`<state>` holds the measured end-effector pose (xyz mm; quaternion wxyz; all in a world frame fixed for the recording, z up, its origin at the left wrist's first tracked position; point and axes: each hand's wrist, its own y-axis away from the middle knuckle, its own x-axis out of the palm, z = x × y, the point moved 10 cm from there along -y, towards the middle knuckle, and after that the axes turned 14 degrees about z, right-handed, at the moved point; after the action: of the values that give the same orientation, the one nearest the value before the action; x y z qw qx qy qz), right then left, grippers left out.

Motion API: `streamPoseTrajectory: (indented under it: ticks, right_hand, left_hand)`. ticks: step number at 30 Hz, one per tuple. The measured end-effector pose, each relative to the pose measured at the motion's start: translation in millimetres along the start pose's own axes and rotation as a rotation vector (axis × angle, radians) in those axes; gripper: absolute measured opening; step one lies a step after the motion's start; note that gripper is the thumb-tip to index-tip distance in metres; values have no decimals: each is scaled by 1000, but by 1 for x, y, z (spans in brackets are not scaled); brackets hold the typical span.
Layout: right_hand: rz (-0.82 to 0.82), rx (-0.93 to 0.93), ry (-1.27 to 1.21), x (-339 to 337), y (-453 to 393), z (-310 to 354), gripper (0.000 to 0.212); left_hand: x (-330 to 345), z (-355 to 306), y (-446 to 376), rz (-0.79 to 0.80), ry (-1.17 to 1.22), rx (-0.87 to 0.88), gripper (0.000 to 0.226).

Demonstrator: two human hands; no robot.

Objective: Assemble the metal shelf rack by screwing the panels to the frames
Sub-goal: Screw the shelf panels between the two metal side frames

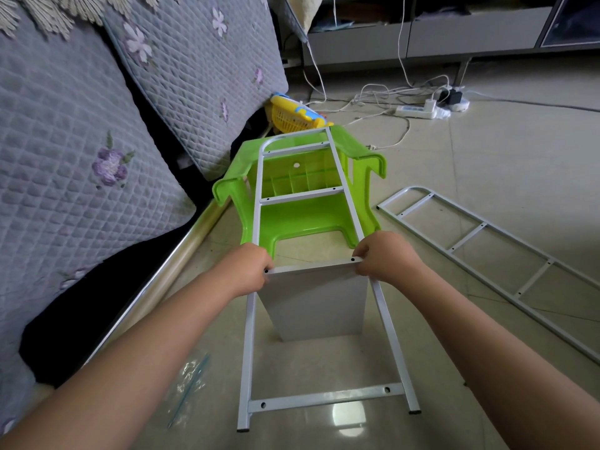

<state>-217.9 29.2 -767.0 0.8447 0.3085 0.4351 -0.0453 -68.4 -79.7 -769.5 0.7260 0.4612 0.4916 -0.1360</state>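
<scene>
From the head view, a white metal frame [256, 319] runs from 6 o'clock up to 12, its rounded top leaning on an overturned green stool [302, 219]. A grey panel [316, 303] stands on edge between the rails at centre, small holes showing at its top corners. The left hand [248, 269] grips the panel's left corner and rail with curled fingers; the right hand [381, 254] grips the right corner, though whether it also clasps the rail is unclear. Both forearms reach in from below. A second frame [480, 254] lies flat on the floor at 3 o'clock.
</scene>
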Motion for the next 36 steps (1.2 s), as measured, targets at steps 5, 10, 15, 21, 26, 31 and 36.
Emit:
streamPoseTrajectory:
  ticks: [5, 10, 15, 21, 26, 31, 36]
  right_hand:
    - [8, -16, -167, -4, 5, -8, 29]
    - [-23, -16, -201, -4, 6, -10, 26]
    - [13, -62, -211, -3, 7, -10, 27]
    - [-24, -138, -181, -8, 11, -12, 29]
    - [-60, -171, -276, -12, 10, -22, 42]
    - [-155, -51, -236, -9, 8, -80, 37]
    - [142, 277, 53, 70, 3, -185, 32]
  left_hand:
    - [-1, 2, 1, 2, -12, -44, 29]
    - [-4, -9, 2, 9, -149, -130, 39]
    - [-19, -54, -2, -158, -14, 28, 32]
    - [-12, -79, -4, -311, 174, 104, 20]
    - [-9, -82, -4, -389, 155, 112, 22]
    - [-12, -86, -1, -366, 97, 102, 23]
    - [-12, -90, -2, -327, 22, 43, 25]
